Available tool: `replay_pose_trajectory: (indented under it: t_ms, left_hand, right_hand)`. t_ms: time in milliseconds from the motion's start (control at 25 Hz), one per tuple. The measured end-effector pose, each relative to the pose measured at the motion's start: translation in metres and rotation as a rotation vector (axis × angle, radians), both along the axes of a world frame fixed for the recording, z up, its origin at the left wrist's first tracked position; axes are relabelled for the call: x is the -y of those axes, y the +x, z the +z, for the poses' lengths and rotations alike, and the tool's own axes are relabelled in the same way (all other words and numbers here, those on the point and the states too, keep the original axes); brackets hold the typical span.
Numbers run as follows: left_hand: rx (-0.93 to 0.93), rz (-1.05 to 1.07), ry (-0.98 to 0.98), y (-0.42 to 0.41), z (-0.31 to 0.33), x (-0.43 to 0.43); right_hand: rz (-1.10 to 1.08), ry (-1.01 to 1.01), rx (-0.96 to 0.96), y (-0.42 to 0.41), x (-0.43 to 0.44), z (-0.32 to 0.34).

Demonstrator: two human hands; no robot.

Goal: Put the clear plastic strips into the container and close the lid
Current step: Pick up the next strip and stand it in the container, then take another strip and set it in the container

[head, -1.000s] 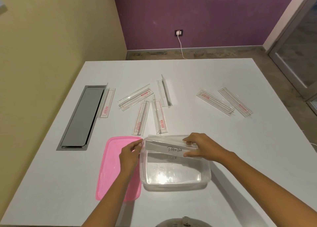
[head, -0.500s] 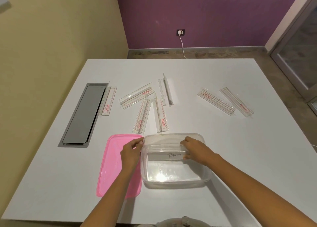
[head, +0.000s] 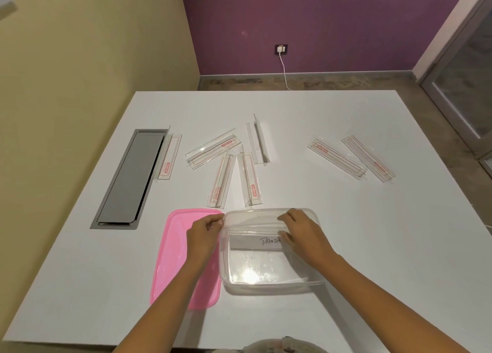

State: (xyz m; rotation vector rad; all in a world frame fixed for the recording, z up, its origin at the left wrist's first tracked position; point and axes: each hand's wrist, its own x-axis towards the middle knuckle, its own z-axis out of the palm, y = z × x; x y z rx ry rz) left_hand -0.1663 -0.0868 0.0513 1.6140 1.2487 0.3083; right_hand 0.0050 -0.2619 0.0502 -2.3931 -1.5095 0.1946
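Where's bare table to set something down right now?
Free: the right side of the white table, past the clear plastic container, below the two right-hand clear strips; also the far edge. Crowded: the five clear strips beyond the container, and the pink lid.

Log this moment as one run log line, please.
step: first strip labelled PANDA going into clear container | right hand on strip | left hand at container rim | pink lid off, beside container | seven strips on table

A grey recessed hatch (head: 125, 178) sits in the white table (head: 346, 219); a wall socket (head: 281, 49) holds a plug.
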Motion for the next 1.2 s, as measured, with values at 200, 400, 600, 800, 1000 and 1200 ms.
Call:
replay_pose_trajectory:
  t_ms: [200, 400, 600, 800, 1000, 1200]
  left_hand:
    - [-0.01, 0.04, 0.139, 0.018, 0.008, -0.015]
    - [-0.151, 0.103, 0.034, 0.053, 0.002, -0.054]
    - [-0.19, 0.101, -0.079, 0.07, -0.01, -0.074]
    - [-0.034, 0.152, -0.014, 0.073, 0.003, -0.073]
    - [0.06, 0.131, -0.074, 0.059, 0.029, -0.075]
    - [0.083, -0.09, -0.034, 0.057, 0.067, -0.05]
  right_hand:
    - [-0.185, 0.127, 0.091, 0.012, -0.005, 0.012]
    - [-0.182, 0.0, 0.11, 0.024, -0.007, -0.001]
    - [-0.166, -0.043, 0.111, 0.026, -0.009, 0.004]
    - [-0.145, -0.004, 0.097, 0.029, -0.008, -0.006]
    - [-0.09, 0.095, 0.072, 0.032, -0.017, 0.021]
    - [0.023, 0.154, 0.159, 0.041, -0.038, 0.061]
